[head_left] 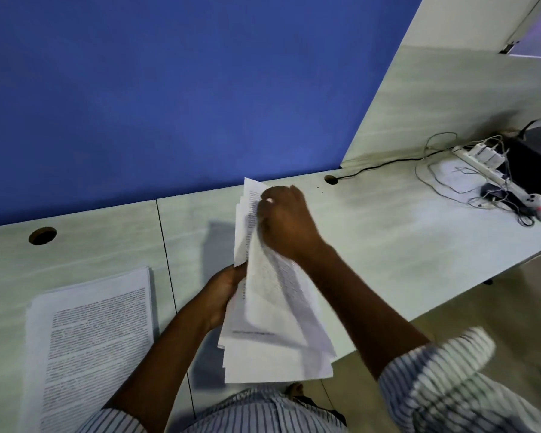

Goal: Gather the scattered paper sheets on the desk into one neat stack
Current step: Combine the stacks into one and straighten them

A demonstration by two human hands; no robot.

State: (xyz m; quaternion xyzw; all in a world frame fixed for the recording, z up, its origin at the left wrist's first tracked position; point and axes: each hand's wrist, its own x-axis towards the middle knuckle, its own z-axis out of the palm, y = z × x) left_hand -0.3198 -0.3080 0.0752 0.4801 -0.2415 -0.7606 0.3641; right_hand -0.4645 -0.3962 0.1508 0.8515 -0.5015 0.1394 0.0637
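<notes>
Paper sheets fan unevenly between your left hand and right hand, fingers pinching them over the front edge of the worktop; loosen and they could slip floorward.

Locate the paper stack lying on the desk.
Head view, lower left: the stack lies on the desk, left of the left hand, below the round cable hole.

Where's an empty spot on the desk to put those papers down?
The widest bare desk lies between the held sheets and the power strip. A smaller patch sits behind the paper stack, by the round hole. The far right corner is crowded with cables.
</notes>
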